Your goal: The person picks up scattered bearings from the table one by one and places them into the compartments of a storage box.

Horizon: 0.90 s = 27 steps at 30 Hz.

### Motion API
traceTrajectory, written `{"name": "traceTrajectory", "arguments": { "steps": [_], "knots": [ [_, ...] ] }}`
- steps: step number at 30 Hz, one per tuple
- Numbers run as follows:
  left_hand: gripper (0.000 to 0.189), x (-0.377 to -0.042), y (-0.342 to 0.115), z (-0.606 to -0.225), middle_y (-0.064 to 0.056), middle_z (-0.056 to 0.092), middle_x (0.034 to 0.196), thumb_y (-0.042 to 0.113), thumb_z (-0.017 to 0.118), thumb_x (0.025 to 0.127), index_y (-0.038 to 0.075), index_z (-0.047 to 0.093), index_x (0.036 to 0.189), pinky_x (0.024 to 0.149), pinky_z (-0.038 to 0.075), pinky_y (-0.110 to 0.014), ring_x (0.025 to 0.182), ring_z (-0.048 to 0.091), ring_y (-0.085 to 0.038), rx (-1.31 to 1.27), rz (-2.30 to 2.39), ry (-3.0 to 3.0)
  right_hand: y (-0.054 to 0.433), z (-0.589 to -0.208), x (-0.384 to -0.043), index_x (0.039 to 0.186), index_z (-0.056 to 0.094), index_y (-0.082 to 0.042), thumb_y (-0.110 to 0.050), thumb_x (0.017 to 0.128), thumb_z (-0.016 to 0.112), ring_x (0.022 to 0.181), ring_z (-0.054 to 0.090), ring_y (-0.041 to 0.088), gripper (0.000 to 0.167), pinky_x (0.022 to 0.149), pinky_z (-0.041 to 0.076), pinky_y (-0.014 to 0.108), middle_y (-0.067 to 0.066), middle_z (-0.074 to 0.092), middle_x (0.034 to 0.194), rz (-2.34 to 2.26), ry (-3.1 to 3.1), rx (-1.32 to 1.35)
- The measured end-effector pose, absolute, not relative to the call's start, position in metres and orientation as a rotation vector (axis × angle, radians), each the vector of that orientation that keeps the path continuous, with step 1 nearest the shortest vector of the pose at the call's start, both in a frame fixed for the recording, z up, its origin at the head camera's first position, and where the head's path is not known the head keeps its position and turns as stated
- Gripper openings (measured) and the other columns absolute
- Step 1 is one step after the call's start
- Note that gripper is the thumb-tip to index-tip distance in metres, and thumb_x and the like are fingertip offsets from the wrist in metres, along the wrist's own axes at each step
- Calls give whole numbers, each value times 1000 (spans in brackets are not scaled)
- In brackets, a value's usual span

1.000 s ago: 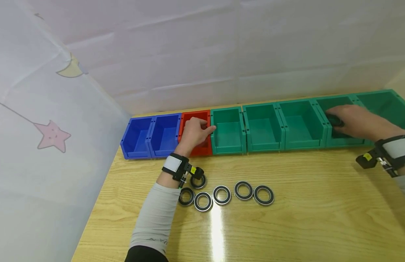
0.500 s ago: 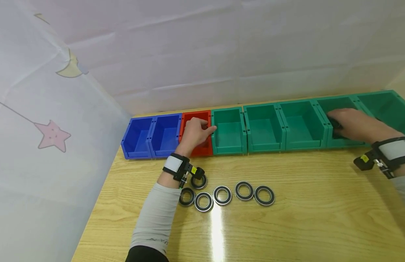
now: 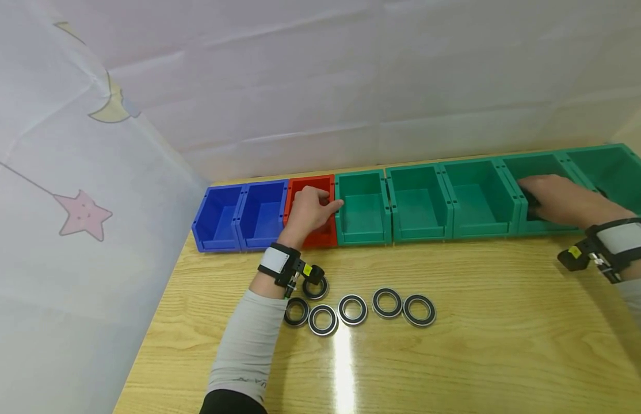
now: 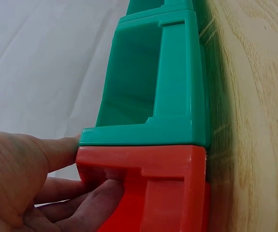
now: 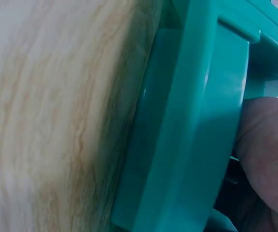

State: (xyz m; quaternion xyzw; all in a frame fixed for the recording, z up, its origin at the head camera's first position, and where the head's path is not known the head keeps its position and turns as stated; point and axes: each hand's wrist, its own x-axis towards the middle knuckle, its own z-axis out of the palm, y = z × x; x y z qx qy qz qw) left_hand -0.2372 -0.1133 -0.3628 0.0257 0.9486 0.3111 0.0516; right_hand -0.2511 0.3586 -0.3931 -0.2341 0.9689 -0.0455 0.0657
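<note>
I see a row of plastic bins along the back of a pale wood counter (image 3: pixel 481 345). My landmark is the red bin (image 3: pixel 323 240): two blue bins (image 3: pixel 262 240) stand to its left and green bins (image 3: pixel 364 237) run to its right.

The person's left hand (image 3: pixel 309 210) is at the red bin, its fingers bent inside and its thumb lying across the wall shared with the next green bin. I cannot tell whether it grips that wall or merely rests there.

Well to the right of the red bin, the right hand (image 3: pixel 556 196) reaches into the fourth green bin (image 3: pixel 550 228). A dark thing (image 3: pixel 530 198) shows at its fingers, mostly hidden, so I cannot tell whether it is held.

Six bearings (image 3: pixel 342 309), black-faced with metal rims, lie flat on the counter on the person's side of the red bin. The nearest is partly covered by the left wrist's camera (image 3: pixel 314 273); the others spread from there toward the right.
</note>
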Motion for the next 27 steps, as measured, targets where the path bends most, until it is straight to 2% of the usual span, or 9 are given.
{"name": "traceTrajectory", "arguments": {
  "steps": [8,15,22,27],
  "knots": [
    [52,-237,-112,-362,-14,64,134,39,66,95,4,63,133,97,53,-41,120,60,-29,96,940,2889,359,-393,-251,127,53,15,4,81,73,112,54,56,51,93,45,65,38,58,122,-111,2914,-689],
    [52,-236,-112,-363,-13,64,133,39,66,95,5,63,133,97,53,-40,120,59,-28,89,937,2890,359,-393,-250,120,59,9,3,82,74,107,59,52,41,89,48,62,32,64,115,-114,2927,-718],
    [52,-236,-112,-363,-13,65,133,39,66,94,5,62,133,96,53,-40,118,60,-28,87,948,2887,363,-385,-248,133,49,14,1,85,70,115,52,57,54,94,45,65,39,54,129,-67,2932,-668],
    [52,-236,-112,-363,-14,65,132,39,66,94,4,62,133,94,54,-39,115,62,-28,93,946,2888,358,-369,-238,133,51,12,0,84,72,114,52,57,55,91,45,65,40,52,130,17,2994,-634]
  ]
}}
